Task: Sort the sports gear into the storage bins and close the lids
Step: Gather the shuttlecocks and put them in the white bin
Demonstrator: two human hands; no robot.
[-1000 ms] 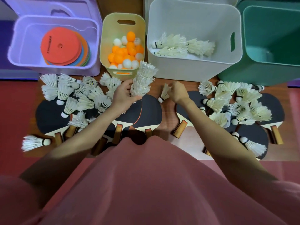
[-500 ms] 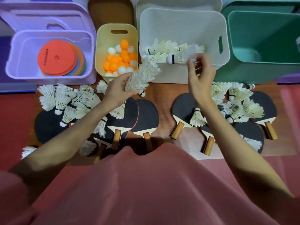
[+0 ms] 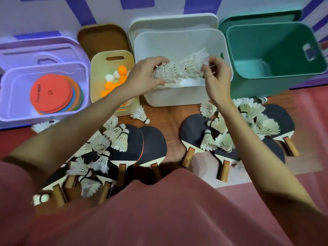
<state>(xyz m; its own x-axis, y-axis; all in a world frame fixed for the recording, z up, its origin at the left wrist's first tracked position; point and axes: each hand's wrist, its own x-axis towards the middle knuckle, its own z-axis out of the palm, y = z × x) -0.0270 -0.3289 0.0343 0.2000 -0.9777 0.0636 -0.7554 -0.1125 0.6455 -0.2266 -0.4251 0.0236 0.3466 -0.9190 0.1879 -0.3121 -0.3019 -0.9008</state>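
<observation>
Two hands hold one long stack of shuttlecocks (image 3: 179, 68) over the white bin (image 3: 179, 96). I see the shuttlecocks pushed one into the other, so the stack looks like a white feathered tube lying nearly level, a little blurred. My left hand (image 3: 145, 77) grips the cork end with curled fingers. My right hand (image 3: 215, 80) pinches the feather end with thumb and fingers. The stack hangs inside the rim of the white bin, between its left and right walls, and I see some white shapes under it on the bin floor, too blurred to name.

Beside the white bin on the left stands the yellow bin (image 3: 99, 68) with orange and white balls (image 3: 113, 80), just touching my left forearm in the view. On the right the green bin (image 3: 248, 86) is near my right wrist. The purple bin (image 3: 10, 96) with flat discs (image 3: 51, 94) is well apart at far left. Loose shuttlecocks (image 3: 208, 139) and black paddles (image 3: 152, 144) lie on the floor under both arms, with a bare strip of wood (image 3: 170, 119) between the two groups.
</observation>
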